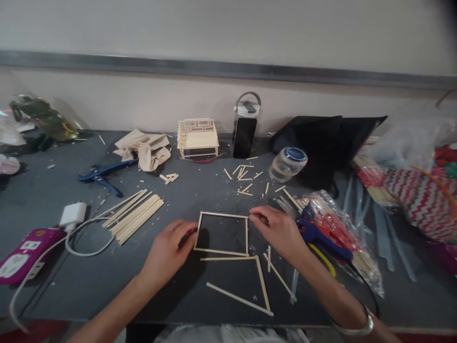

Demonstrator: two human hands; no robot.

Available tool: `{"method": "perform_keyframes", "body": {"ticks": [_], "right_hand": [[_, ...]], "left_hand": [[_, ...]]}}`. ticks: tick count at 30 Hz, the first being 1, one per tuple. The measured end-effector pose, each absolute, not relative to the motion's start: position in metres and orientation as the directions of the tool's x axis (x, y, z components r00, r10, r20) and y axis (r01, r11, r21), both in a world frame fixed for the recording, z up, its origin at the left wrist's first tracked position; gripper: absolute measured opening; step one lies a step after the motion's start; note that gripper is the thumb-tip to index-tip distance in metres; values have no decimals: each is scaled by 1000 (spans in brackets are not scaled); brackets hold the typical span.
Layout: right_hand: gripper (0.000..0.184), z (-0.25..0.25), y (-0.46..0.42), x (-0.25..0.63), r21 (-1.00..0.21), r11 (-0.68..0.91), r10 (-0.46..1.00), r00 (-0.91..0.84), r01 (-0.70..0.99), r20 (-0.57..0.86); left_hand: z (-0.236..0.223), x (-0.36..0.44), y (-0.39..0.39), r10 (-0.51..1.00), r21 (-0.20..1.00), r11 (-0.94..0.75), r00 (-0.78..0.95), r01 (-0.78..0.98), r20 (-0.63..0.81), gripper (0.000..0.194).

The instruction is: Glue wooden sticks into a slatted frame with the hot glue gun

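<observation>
Between fingertips of left hand [171, 247] and right hand [280, 232], rectangular stick frame [224, 215] lies flat on dark table [189, 197]. Left fingers bent at its left side, right fingers curled by its far right corner; cannot tell if either grips. Nearer than fingers, open-sided stick shape [263, 285]. Left of left fingers, loose sticks [138, 220]. Beyond both, small stick model [198, 139]. Right of right fingers, blue tool [323, 240].

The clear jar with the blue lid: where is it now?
In the head view, the clear blue-lidded jar is right of centre on the dark grey table, right of the upright black phone, in front of the large black object.
</observation>
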State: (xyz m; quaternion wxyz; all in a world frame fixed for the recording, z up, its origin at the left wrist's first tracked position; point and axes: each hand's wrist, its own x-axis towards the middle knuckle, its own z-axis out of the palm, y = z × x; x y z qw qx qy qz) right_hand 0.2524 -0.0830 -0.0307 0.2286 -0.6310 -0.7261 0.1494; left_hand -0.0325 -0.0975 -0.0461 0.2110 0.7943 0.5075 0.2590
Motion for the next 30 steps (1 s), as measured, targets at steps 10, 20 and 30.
{"method": "perform_keyframes", "body": {"ticks": [10,20,30], "right_hand": [[17,-32,-107,250,-460,29,999,-11,887,42],[17,-34,-101,244,-379,110,994,-100,919,48],[22,15,-135,318,-519,-142,940,280,843,196]], "left_hand": [[-42,-20,-82,983,528,-149,181,836,-9,32],[-37,-6,-71,980,305,-133,172,943,-102,22],[-37,-3,-67,986,250,-69,104,966,-133,26]]}}
